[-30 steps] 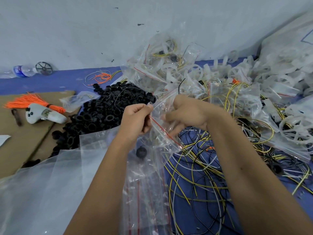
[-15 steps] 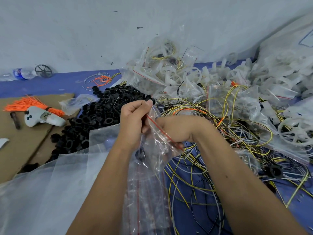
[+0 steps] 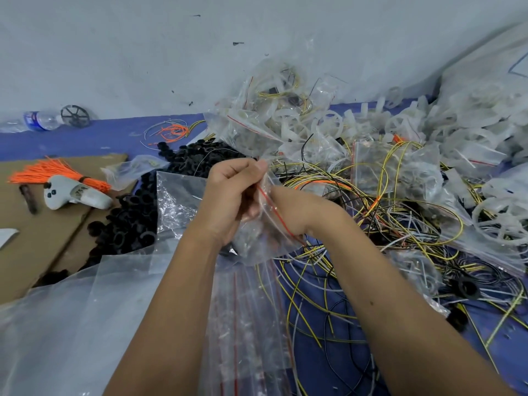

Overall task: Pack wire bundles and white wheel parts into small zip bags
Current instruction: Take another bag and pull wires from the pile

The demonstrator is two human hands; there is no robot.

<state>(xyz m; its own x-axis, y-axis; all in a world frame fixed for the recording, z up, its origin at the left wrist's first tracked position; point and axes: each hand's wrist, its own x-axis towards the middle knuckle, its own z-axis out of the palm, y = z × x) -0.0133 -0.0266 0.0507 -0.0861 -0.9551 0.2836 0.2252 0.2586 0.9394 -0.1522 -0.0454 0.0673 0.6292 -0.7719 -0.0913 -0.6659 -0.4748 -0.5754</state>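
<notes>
Hands meet at mid-frame over the blue surface. The left hand has its fingers curled, pinching the upper edge of a small clear zip bag with a red seal line. The right hand is partly hidden behind that bag; its fingers appear to be inside or against the bag mouth, and whether they are gripping anything cannot be told. A dark item shows through the lower part of the bag, too blurred to identify.

Below the hands lies a stack of empty clear zip bags with red seal lines, resting on a large sheet of clear plastic film. To the right of the forearms, a loose tangle of yellow, black and white wires spreads across the surface. Behind it, a heap of white plastic wheel parts lies against the wall, mixed with filled clear zip bags.

Left of the hands sits a pile of small black rings, partly on a flat brown cardboard sheet. On the cardboard lie a tied bundle of orange wires and, touching it, a white handheld controller. At far left against the wall stand a clear plastic bottle with a blue label and, just beside it, a black spoked wheel.
</notes>
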